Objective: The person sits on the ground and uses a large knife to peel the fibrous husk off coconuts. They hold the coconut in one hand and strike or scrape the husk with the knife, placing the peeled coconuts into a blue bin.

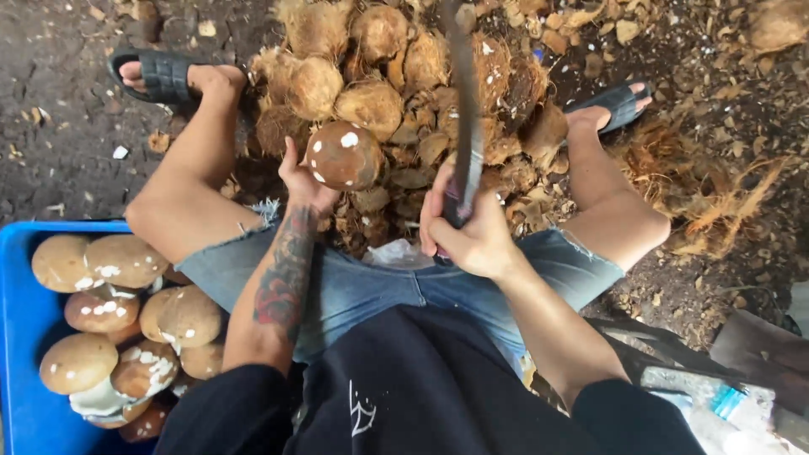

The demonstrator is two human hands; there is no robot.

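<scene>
Left hand [305,181] is cupped under a peeled brown coconut [344,156], fingers wrapped around its near side, held up between the knees. Far left, a blue tub [25,337] is packed with more peeled ones, its rim right against the thigh. Right hand [468,232] is fisted on a long blade [465,109] pointing up over the husk pile [404,76], close beside the coconut, not much room.

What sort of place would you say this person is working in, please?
Probably an outdoor coconut-husking spot: a heap of husks on the dirt ground, a blue tub of peeled coconuts, and a long blade in the right hand.
</scene>
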